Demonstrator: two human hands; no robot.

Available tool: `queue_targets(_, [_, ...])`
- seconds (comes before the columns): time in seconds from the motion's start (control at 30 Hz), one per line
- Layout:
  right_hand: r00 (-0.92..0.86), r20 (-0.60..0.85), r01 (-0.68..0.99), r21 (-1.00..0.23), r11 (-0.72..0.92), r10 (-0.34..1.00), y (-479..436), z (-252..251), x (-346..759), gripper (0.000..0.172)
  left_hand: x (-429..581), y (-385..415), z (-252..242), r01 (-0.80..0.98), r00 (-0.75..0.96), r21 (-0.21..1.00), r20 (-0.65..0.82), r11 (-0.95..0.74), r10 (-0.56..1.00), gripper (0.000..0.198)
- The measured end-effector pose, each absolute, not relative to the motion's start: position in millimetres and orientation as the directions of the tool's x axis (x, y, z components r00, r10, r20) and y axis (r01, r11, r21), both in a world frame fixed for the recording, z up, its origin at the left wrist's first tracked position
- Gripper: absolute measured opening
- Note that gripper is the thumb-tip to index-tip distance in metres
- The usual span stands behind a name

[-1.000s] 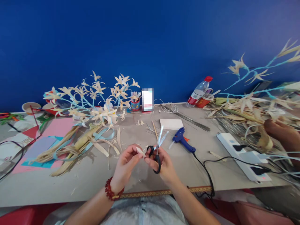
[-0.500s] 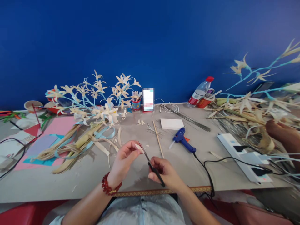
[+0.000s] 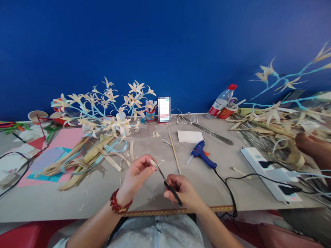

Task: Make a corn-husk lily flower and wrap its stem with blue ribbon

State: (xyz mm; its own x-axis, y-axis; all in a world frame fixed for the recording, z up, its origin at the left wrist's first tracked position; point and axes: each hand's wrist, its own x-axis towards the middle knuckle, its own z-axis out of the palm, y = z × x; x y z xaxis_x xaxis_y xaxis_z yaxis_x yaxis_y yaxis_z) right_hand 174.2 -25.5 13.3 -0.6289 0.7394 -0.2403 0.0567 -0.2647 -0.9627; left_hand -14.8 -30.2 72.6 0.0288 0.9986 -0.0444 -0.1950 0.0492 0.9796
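Observation:
Between the thumb and fingers of my left hand [image 3: 139, 174] is pinched a small pale husk piece [image 3: 152, 163], its tip poking up. My right hand [image 3: 181, 193] grips black-handled scissors [image 3: 171, 192], with the blades pointing up and left against the husk piece. The blades look closed or nearly so. Beyond my hands a thin wooden stick [image 3: 175, 153] lies on the table, and a blue glue gun [image 3: 203, 155] rests to the right. Small pale scraps [image 3: 156, 134] lie farther back.
Husk flowers on blue stems [image 3: 108, 110] stand at the back left, above bundled husks [image 3: 85, 158]. A white box [image 3: 190, 136], a tilted bottle [image 3: 222, 100] and a power strip [image 3: 270, 174] with cables are to the right. Another person's hand [image 3: 310, 148] is at the far right.
The scissor blades look closer together than before and the husk piece's tip appears narrower. Both hands stay in nearly the same place.

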Motion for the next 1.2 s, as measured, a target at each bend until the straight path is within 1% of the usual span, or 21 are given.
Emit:
queue_targets(0.33, [-0.646, -0.245, 0.045, -0.958, -0.284, 0.723, -25.9, 17.4, 174.3, 0.053, -15.7, -30.9, 72.3, -0.197, 0.066, 0.98, -0.011, 0.024, 0.998, 0.006])
queue_targets(0.57, [-0.647, -0.242, 0.048, -0.959, -0.278, 0.724, -25.5, 15.7, 174.3, 0.054, -15.5, -31.6, 72.5, -0.205, 0.045, 0.978, -0.024, 0.033, 0.999, 0.005])
queue_targets(0.67, [-0.643, -0.236, 0.051, -0.962, -0.267, 0.728, -25.5, 14.8, 174.2, 0.055, -16.0, -31.8, 72.4, -0.195, 0.048, 0.98, -0.028, 0.037, 0.998, 0.006])
queue_targets(1.0, [-0.655, -0.247, 0.025, -0.952, -0.306, 0.714, -25.9, 17.2, 174.6, 0.058, -17.8, -31.9, 72.9, -0.149, 0.068, 0.988, -0.024, 0.034, 0.997, 0.007])
queue_targets(1.2, [-0.653, -0.235, 0.035, -0.959, -0.281, 0.72, -24.1, 17.2, 175.7, 0.056, -21.2, -30.3, 73.8, -0.096, 0.098, 0.995, -0.03, 0.039, 0.995, 0.007])
